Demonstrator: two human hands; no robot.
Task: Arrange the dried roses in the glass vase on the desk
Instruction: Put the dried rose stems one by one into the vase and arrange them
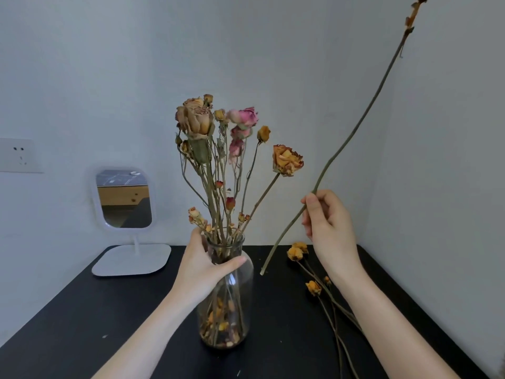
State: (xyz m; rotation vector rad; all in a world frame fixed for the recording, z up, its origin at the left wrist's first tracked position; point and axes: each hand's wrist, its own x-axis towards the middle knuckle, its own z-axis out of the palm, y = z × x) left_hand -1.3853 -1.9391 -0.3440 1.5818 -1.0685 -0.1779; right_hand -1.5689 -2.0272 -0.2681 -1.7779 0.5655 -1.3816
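Your left hand has its grip closed around the neck of the glass vase, upright on the black desk. Your right hand pinches a long dried rose stem, raised beside the vase; loose roses lie on the desk.

So the bench is a matte black top shoved into the corner of the room. Sitting right on it: a clear glass vase about in the middle, with loose dried petals piled in its bottom. Back left there's a small white stand mirror, its flat base resting on the top. Over on the right, a few loose dried roses lie flat, orange heads toward the wall, stems crossing each other as they run to the front edge.
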